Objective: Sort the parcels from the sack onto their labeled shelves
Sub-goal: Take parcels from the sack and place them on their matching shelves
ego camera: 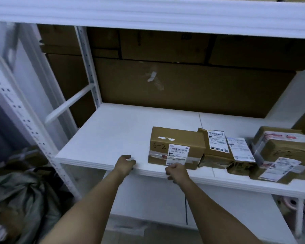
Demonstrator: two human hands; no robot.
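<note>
A brown cardboard parcel [176,145] marked "6-2", with a white label, stands on the white shelf [102,138] near its front edge. My left hand [125,164] hovers at the shelf's front edge, left of that parcel, fingers loosely curled and holding nothing. My right hand [176,171] is at the front edge just below the parcel's label, fingers loosely curled, empty; whether it touches the parcel I cannot tell. Several more labelled parcels [217,147] sit in a row to the right, one [282,152] also marked "6-2". The grey-green sack [23,196] lies on the floor at lower left.
Large brown cartons [183,85] fill the back of the shelf. A white upright post [25,120] with holes stands at the left. Another shelf board [148,13] runs overhead. The shelf's left half is bare. Pink items [292,205] lie below at right.
</note>
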